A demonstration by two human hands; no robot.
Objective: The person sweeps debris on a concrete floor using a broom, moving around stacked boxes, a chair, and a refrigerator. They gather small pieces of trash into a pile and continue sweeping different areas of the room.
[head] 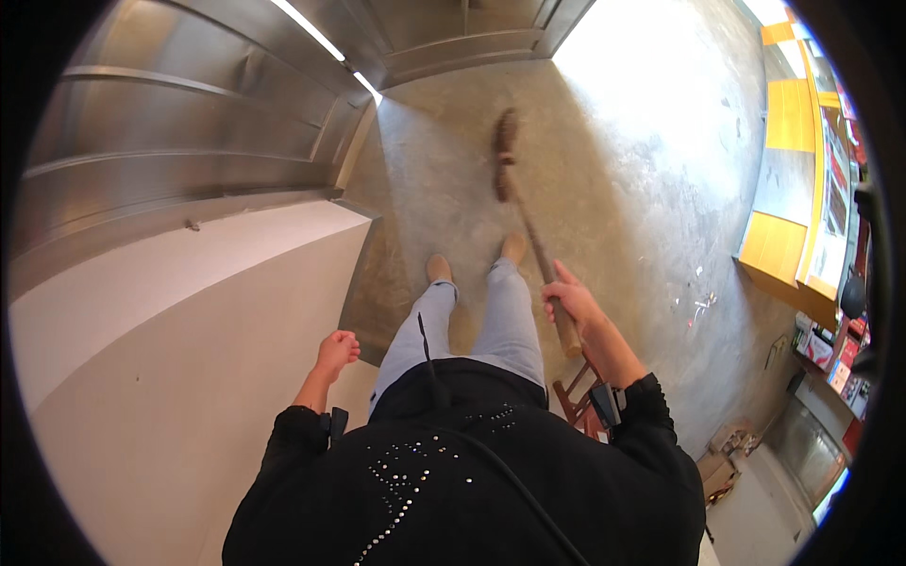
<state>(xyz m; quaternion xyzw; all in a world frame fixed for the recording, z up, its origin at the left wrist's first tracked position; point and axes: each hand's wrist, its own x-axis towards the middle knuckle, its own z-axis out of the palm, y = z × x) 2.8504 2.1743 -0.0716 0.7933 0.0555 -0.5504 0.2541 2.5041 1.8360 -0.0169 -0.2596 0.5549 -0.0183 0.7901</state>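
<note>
My right hand [575, 297] grips the wooden handle of a broom [534, 233] close to its end. Ahead of my feet, the broom's dark brown head [505, 156] is at or just above the concrete floor [453, 170]; motion blurs it, so contact is hard to judge. My left hand [338, 350] hangs beside the white wall [212, 339], its fingers curled in and nothing visible in them. Small scraps of litter [701, 308] lie on the floor to the right.
Metal doors [191, 106] stand on the left and ahead, with light coming through a gap. A yellow-and-glass display counter [778, 240] runs along the right. Behind my right arm is a brown wooden chair or stool [577, 396], and cardboard [718, 474] lies at lower right.
</note>
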